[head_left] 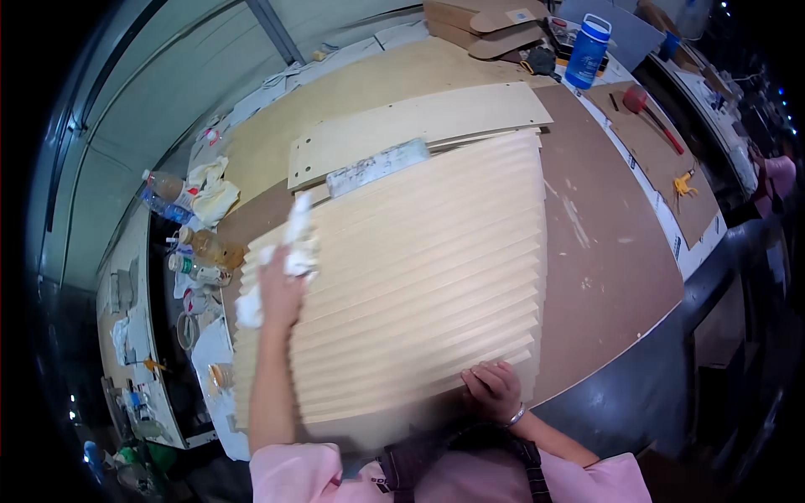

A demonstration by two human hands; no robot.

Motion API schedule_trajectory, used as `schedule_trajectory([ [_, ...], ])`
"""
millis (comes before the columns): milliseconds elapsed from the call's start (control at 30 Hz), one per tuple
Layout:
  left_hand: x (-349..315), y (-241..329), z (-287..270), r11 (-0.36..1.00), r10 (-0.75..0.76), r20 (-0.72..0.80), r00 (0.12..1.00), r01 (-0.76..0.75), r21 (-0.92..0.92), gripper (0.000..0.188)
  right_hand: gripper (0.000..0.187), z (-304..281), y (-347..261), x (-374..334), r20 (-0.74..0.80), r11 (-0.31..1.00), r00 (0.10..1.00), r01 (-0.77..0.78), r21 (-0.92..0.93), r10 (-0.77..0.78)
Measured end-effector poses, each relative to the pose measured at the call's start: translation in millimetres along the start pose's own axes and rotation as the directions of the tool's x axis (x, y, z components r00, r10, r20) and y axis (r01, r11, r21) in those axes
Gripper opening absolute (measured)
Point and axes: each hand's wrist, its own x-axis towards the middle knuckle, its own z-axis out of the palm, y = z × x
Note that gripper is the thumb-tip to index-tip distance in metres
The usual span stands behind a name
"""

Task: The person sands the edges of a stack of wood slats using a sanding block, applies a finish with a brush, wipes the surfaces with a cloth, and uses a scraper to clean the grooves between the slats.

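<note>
A broad stack of pale wooden strips [419, 268], overlapped like steps, lies across the table in front of me. Toward its left end, my left hand [282, 293] grips a crumpled white cloth [298, 226] and presses it against the strips; hand and cloth are slightly blurred. At the near right corner of the stack rests my right hand [493, 389], its fingers curled over the edge of the nearest strip. A whitish, paint-smeared block [377, 168] sits along the far edge of the strips, beside a pale board with small holes [419, 126].
Plastic bottles [210, 247] and crumpled rags [215, 191] crowd the left edge. On the brown tabletop [604, 310] at right are pale scuffs. Farther right lie a red mallet [636, 101] and a yellow tool [684, 184]. A blue water bottle [589, 52] stands near cardboard [495, 25].
</note>
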Motion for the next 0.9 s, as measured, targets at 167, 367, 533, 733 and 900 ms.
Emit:
schedule_trajectory([
  [167, -17.3, -60.4, -69.6, 0.97, -0.237, -0.36, 0.902, 0.203, -0.13, 0.043, 0.034, -10.9, -1.1, 10.6, 0.073, 0.994, 0.993, -0.097, 0.054, 0.093],
  [367, 51.9, 103.3, 6.1, 0.929, 0.145, -0.181, 0.973, -0.197, -0.312, 0.043, 0.035, -18.0, -4.3, 30.9, -0.016, 1.0, 1.0, -0.003, -0.023, 0.003],
  [533, 70.3, 90.1, 43.9, 0.944, 0.329, -0.104, 0.939, -0.331, 0.0, 0.024, 0.034, -22.6, -2.6, 41.8, -0.028, 1.0, 1.0, 0.001, -0.004, -0.001],
  [733, 73.3, 102.5, 65.3, 0.95, 0.287, -0.263, 0.921, -0.309, -0.045, 0.015, 0.032, -13.6, -4.9, 43.2, -0.072, 0.999, 0.997, 0.021, 0.028, -0.019],
  [900, 103.1, 196.1, 110.5, 0.905, 0.369, -0.196, 0.909, -0.399, -0.147, 0.017, 0.038, -14.0, -5.7, 39.5, -0.004, 0.999, 1.0, 0.012, 0.045, -0.011],
])
